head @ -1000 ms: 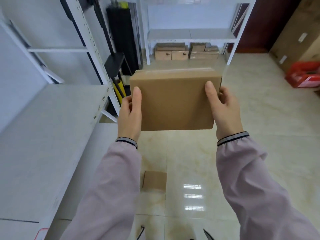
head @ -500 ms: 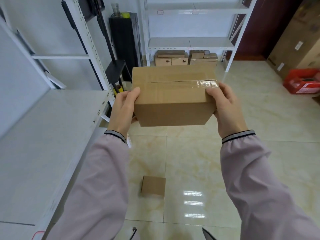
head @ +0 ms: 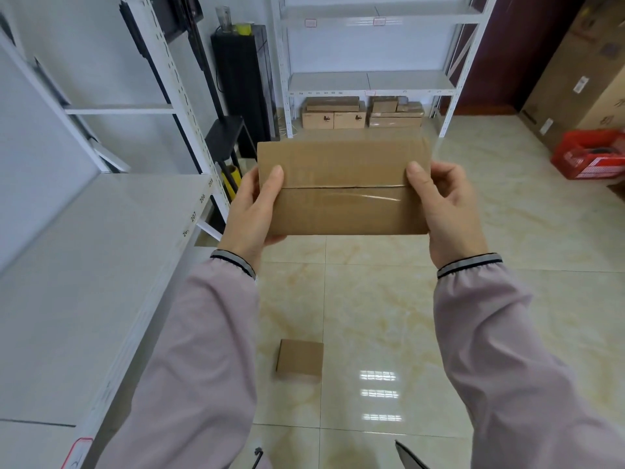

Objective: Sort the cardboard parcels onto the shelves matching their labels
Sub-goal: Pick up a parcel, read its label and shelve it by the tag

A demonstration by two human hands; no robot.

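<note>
I hold a brown cardboard parcel (head: pixel 341 187) in front of me at chest height, its taped seam side facing me. My left hand (head: pixel 252 211) grips its left end, thumb on the front face. My right hand (head: pixel 443 204) grips its right end the same way. No label shows on the face turned to me. A smaller cardboard parcel (head: pixel 299 359) lies flat on the tiled floor below. To my left stands a white shelf (head: pixel 84 265) with numbers 205 to 207 along its edge. A second white shelf unit (head: pixel 370 81) stands at the far wall.
Several cardboard boxes (head: pixel 362 112) are stacked under the far shelf unit. A black cabinet (head: pixel 241 82) and a black stool (head: pixel 226 135) stand at the back left. A red crate (head: pixel 590 154) and a large carton (head: pixel 581 72) sit at the right.
I have turned the parcel in my hands, so the taped seam side now faces me instead of a plain broad face. The view has tilted up slightly.
</note>
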